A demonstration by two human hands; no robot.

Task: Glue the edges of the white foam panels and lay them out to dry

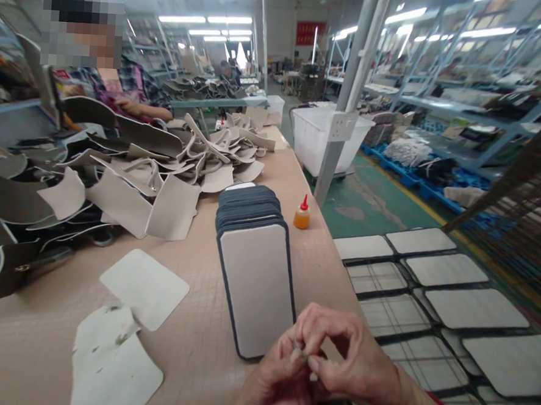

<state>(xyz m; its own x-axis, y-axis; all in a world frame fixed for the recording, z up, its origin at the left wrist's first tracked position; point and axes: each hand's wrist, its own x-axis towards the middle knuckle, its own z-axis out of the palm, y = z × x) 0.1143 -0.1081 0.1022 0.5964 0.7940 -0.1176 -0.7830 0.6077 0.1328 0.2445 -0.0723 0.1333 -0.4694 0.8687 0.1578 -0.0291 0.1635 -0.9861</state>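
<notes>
Close together at the bottom, my left hand point(273, 380) and my right hand point(348, 354) pinch at the same spot. Something small between the fingertips is too tiny and blurred to name. Just beyond them leans a stack of rounded rectangular panels point(259, 281), pale grey with dark edges. A small bottle point(302, 215) of amber liquid with a red pointed cap stands to the right of the stack. On the left of the table lie a pale rounded sheet point(145, 288) and a torn, stained pale sheet point(114, 364).
A heap of curved grey-beige pieces point(174, 203) covers the table's far left. Behind it sits a person point(143, 106). Beyond the table edge stand a white bin point(320, 138) and a metal post point(342, 121). Dark-edged panels point(447, 268) lie on a rack at right.
</notes>
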